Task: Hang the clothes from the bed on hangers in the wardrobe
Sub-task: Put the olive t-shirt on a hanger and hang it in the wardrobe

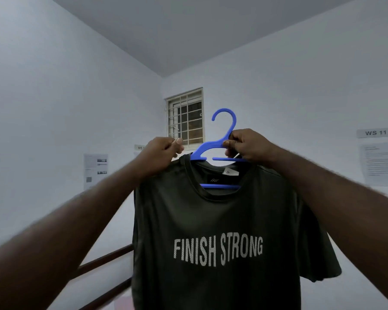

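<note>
The T-shirt, cut off below, hides both ends of the hanger.

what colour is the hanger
Blue: the hanger shows plainly in the head view, inside the neck of the dark shirt.

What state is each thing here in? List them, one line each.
blue hanger: upright, held in the air, arms inside the T-shirt's neck, hooked on nothing.
T-shirt: draped on the hanger, print facing the camera, hanging free.
left hand: pinches the T-shirt's shoulder.
right hand: grips the hanger below its hook.
window: grille across it; open or shut cannot be told.
</note>
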### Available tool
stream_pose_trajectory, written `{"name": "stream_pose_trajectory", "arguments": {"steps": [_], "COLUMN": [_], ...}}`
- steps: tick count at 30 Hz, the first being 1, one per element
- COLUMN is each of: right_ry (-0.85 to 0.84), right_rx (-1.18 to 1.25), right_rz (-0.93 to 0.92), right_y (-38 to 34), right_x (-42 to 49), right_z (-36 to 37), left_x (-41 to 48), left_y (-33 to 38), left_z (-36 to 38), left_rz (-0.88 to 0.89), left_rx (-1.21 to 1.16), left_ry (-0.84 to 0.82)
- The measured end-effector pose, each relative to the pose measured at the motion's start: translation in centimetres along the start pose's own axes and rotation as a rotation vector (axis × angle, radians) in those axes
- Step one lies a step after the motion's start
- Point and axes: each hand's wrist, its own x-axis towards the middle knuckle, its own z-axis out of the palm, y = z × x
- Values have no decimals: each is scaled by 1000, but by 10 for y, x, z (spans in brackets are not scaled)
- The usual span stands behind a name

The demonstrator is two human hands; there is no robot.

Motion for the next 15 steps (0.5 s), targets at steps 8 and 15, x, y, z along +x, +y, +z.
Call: {"name": "stream_pose_trajectory", "arguments": {"steps": [8, 15], "right_ry": [-42, -7], "right_rx": [17, 84], "right_rz": [-7, 74], "right_y": [-15, 2], "right_x": [3, 0], "right_z": [23, 14], "left_x": [-9, -9], "left_y": [-23, -44], "left_z": [-20, -14], "left_rz": [-96, 31], "left_rx": [60, 4], "left_ry": [-455, -170]}}
